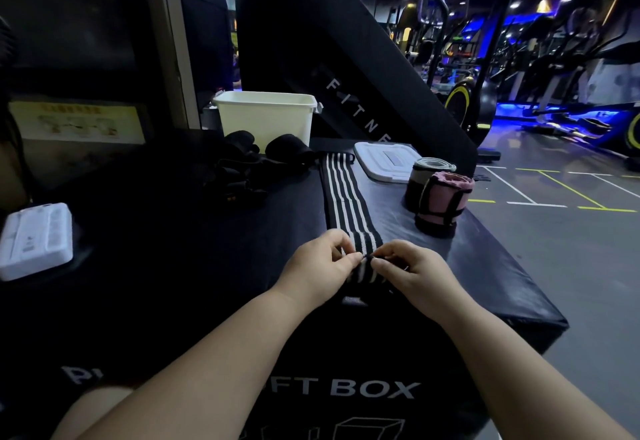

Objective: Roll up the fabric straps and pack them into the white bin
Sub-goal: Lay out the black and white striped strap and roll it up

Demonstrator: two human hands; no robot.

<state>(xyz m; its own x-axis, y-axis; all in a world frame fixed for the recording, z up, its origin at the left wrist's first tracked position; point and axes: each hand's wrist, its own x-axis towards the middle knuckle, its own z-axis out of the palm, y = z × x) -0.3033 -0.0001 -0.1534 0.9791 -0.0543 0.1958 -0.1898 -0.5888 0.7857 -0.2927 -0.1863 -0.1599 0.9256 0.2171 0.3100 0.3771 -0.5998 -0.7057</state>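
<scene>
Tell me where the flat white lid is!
In the head view the lid lies flat on the far right of the black box, between the striped strap and the rolled grey wrap.

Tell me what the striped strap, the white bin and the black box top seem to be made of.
The striped strap: woven, probably elastic fabric, matte; lies limp, curls at its near end. The white bin: moulded plastic, smooth, slightly glossy, stiff rim. The black box top: likely vinyl or faux leather over padding; dull reflections, rounded edge.
</scene>
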